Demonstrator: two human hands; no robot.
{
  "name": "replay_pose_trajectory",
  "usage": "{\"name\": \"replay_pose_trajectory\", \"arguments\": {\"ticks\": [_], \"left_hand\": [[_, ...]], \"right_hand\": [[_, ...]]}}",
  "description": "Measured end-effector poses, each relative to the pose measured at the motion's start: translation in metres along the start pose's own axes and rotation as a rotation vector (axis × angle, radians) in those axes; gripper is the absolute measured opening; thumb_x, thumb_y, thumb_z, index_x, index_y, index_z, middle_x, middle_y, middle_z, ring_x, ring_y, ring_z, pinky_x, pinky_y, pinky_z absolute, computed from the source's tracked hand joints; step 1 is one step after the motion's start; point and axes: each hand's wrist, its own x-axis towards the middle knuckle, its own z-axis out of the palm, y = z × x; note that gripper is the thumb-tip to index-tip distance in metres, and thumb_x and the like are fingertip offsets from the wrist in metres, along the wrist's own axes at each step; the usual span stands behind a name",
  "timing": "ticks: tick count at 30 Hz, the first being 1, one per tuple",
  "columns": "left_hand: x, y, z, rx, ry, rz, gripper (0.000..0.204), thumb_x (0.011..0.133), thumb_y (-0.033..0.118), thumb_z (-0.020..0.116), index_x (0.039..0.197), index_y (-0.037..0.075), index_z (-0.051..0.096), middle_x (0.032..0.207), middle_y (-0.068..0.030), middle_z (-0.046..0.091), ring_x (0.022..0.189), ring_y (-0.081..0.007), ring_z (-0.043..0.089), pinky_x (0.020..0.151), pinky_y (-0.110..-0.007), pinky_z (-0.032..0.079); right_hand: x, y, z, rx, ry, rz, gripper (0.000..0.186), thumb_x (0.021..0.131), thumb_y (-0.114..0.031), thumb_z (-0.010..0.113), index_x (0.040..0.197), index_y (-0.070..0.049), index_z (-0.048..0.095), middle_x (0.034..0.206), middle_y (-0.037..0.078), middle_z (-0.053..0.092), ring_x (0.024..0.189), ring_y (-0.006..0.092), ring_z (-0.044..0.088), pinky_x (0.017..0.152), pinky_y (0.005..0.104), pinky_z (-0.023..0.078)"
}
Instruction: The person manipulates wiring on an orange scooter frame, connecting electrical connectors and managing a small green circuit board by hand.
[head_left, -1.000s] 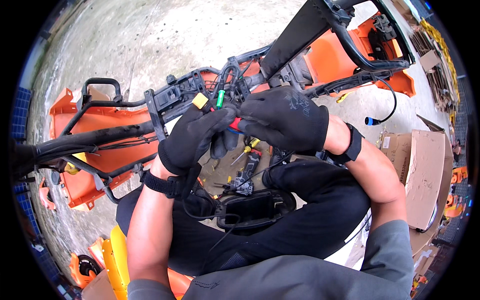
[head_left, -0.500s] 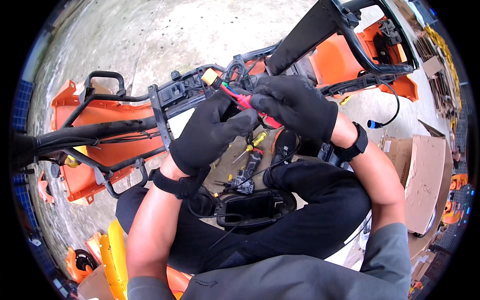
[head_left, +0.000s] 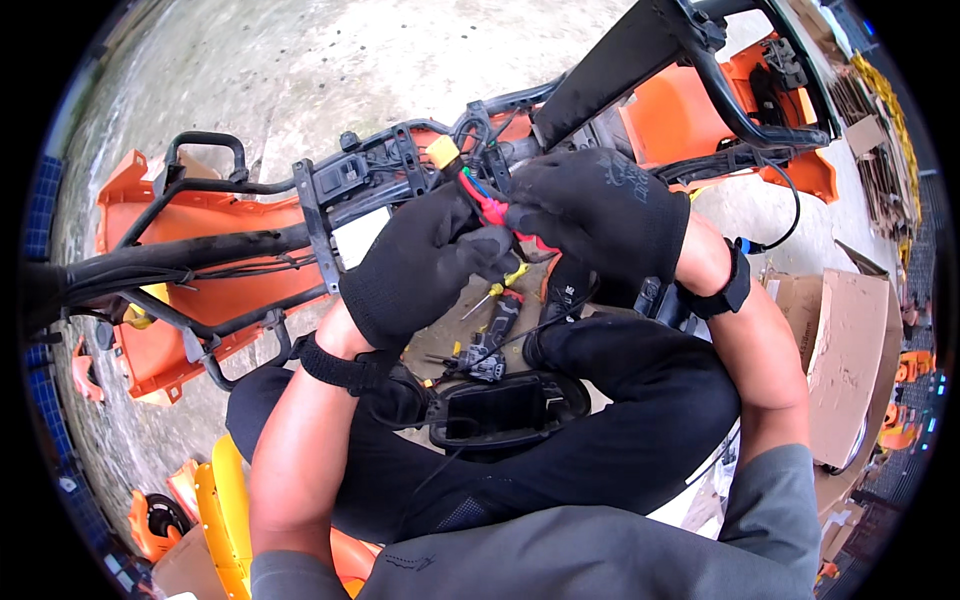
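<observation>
Both hands wear black gloves and meet over a scooter-like frame. Between them runs a wire bundle (head_left: 468,183) of red, blue and green wires, topped by a yellow connector (head_left: 442,152). Bright red wrap, which looks like tape (head_left: 492,210), surrounds the bundle. My left hand (head_left: 420,265) is closed around the wires below the connector; its palm side is hidden. My right hand (head_left: 605,215) pinches the red wrap at its right end. A red strip trails below the right fingers. Both fingertips are partly covered by the gloves' bulk.
The black tube frame (head_left: 190,250) with orange body panels (head_left: 240,320) stretches across in front of me. Between my legs lie a yellow-handled screwdriver (head_left: 490,297), a power tool (head_left: 492,345) and a black open-topped housing (head_left: 500,415). Cardboard boxes (head_left: 845,360) stand at right.
The yellow connector and wires have shifted a little right and up. My right hand has moved slightly right, and less of the red strip shows beneath it. Both hands keep their grip.
</observation>
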Motion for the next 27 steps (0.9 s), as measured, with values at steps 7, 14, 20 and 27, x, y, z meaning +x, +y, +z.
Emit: {"name": "replay_pose_trajectory", "arguments": {"ticks": [7, 14, 20, 27], "left_hand": [[0.0, -0.003, -0.011, -0.313, 0.171, -0.038, 0.024, 0.093, 0.011, 0.056, 0.11, -0.005, 0.059, 0.095, -0.0121, 0.069, 0.086, -0.0181, 0.067, 0.079, -0.03, 0.054], [-0.002, 0.007, -0.005, -0.482, 0.173, -0.004, 0.031, 0.092, 0.014, 0.06, 0.118, -0.003, 0.054, 0.105, -0.0125, 0.065, 0.092, -0.0181, 0.066, 0.082, -0.031, 0.054], [-0.01, 0.024, 0.005, -0.509, 0.149, -0.024, 0.026, 0.089, 0.011, 0.061, 0.112, 0.0, 0.057, 0.102, -0.0098, 0.065, 0.089, -0.0149, 0.066, 0.08, -0.029, 0.053], [-0.018, 0.029, 0.012, -0.427, 0.196, -0.052, 0.028, 0.093, 0.018, 0.06, 0.113, -0.001, 0.058, 0.102, -0.0106, 0.067, 0.087, -0.0163, 0.066, 0.08, -0.03, 0.053]], "right_hand": [[0.0, 0.01, -0.003, 0.143, 0.362, -0.006, 0.018, 0.092, -0.015, 0.062, 0.097, 0.002, 0.063, 0.082, 0.011, 0.062, 0.071, 0.0222, 0.061, 0.063, 0.0328, 0.048], [-0.001, -0.011, -0.015, 0.882, 0.087, 0.403, 0.028, 0.1, -0.027, 0.05, 0.101, -0.003, 0.064, 0.084, 0.0, 0.064, 0.073, 0.0058, 0.057, 0.059, 0.0209, 0.046], [-0.01, -0.035, -0.027, 0.982, 0.054, 0.518, 0.027, 0.1, -0.025, 0.05, 0.098, -0.002, 0.064, 0.08, 0.001, 0.063, 0.066, 0.0046, 0.055, 0.056, 0.0201, 0.044], [-0.019, -0.06, -0.028, 1.021, 0.161, 0.627, 0.024, 0.097, -0.023, 0.055, 0.09, -0.002, 0.062, 0.074, 0.001, 0.061, 0.06, 0.0042, 0.054, 0.051, 0.0202, 0.042]]}}
